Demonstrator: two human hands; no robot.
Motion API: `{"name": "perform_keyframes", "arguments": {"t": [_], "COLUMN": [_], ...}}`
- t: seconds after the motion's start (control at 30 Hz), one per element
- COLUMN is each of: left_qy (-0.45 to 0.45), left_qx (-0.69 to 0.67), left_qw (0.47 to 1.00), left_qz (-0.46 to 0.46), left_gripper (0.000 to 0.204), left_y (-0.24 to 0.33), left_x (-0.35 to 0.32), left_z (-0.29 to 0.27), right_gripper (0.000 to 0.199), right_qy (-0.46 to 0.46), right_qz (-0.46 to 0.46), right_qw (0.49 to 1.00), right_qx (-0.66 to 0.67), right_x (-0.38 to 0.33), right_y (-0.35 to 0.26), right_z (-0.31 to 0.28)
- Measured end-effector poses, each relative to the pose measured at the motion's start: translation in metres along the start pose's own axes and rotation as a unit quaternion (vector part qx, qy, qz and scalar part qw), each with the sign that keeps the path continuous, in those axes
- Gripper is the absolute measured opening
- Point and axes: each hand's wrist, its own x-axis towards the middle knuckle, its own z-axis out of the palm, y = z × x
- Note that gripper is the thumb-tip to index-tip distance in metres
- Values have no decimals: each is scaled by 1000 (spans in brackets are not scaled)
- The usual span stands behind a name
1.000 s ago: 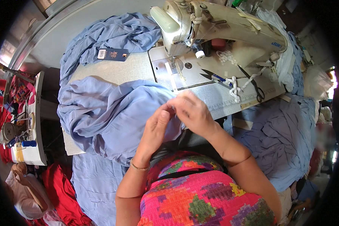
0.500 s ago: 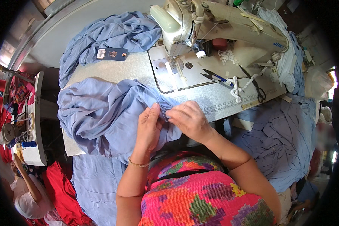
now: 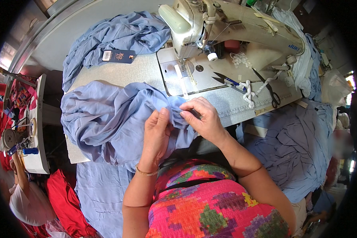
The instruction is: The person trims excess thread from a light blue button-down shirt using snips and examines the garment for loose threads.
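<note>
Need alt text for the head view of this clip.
Both hands, left hand and right hand, pinch a fold of blue fabric at the front edge of a sewing table. A cream sewing machine stands behind, with thread snips and scissors on the table.

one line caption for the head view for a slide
Both hands, left hand and right hand, pinch light blue fabric before a cream sewing machine.
</note>
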Motion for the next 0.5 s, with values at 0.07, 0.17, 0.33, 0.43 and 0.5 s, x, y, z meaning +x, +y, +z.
{"name": "perform_keyframes", "arguments": {"t": [0.07,0.17,0.33,0.43,0.5], "left_qy": [14,-28,-39,-37,-33], "left_qx": [18,146,57,20,22], "left_qw": [999,987,997,999,999], "left_qz": [32,65,29,12,6], "left_gripper": [20,21,22,22,22], "left_y": [7,5,1,2,3], "left_x": [-5,-6,-2,-2,-2], "left_z": [24,21,9,11,12], "right_gripper": [13,13,13,12,14], "right_qy": [-4,-2,-8,-9,-6], "right_qz": [10,-32,152,209,159], "right_qw": [1000,998,971,943,965], "right_qx": [-10,-51,185,260,208], "right_x": [0,-1,-2,-2,0], "right_y": [1,1,-2,-2,-4], "right_z": [0,1,3,3,2]}}
